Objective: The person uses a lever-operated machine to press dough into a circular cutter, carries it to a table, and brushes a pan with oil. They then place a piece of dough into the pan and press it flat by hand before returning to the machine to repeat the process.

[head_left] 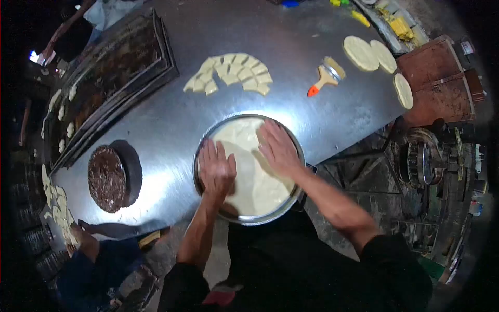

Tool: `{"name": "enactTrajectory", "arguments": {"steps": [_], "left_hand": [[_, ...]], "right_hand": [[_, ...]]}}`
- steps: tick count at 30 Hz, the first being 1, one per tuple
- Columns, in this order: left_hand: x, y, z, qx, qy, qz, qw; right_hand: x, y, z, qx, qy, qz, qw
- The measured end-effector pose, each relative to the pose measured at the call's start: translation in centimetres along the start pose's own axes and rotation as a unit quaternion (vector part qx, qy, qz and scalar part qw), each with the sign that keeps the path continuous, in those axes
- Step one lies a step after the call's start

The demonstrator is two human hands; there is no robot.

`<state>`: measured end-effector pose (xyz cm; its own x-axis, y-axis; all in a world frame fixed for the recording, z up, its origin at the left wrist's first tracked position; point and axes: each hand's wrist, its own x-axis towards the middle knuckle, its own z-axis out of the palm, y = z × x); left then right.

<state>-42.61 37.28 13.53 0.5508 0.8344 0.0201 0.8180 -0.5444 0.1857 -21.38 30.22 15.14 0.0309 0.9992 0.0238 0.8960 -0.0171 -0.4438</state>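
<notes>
Pale dough lies spread inside a round metal pan at the near edge of the steel table. My left hand rests flat on the dough at the pan's left side, its fingers stretched out. On the upper right of the dough, my right hand presses with straight fingers close to the rim. Neither hand grips anything. Beyond the pan, cut dough pieces sit in an arc. A brush with a wooden, orange-tipped handle lies to their right.
A bowl of dark brown filling stands left, near stacked baking trays. Flat dough rounds lie at the right. Another person's hand is by dough pieces at lower left. Machinery stands right of the table.
</notes>
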Motion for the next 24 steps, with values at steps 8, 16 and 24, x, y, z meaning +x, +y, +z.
{"name": "enactTrajectory", "arguments": {"steps": [8, 16, 24], "left_hand": [[1.9, -0.1, 0.0, -0.023, 0.035, 0.141, 0.989], [1.6, -0.3, -1.6, -0.141, 0.016, 0.186, 0.972], [-2.9, -0.2, -0.3, -0.04, 0.006, 0.091, 0.995]], "right_hand": [[-1.4, -2.1, 0.3, 0.015, 0.0, 0.053, 0.998], [-1.1, -2.9, 1.2, -0.025, -0.068, 0.013, 0.997], [0.2, -1.2, -0.1, 0.022, -0.082, -0.054, 0.995]]}}
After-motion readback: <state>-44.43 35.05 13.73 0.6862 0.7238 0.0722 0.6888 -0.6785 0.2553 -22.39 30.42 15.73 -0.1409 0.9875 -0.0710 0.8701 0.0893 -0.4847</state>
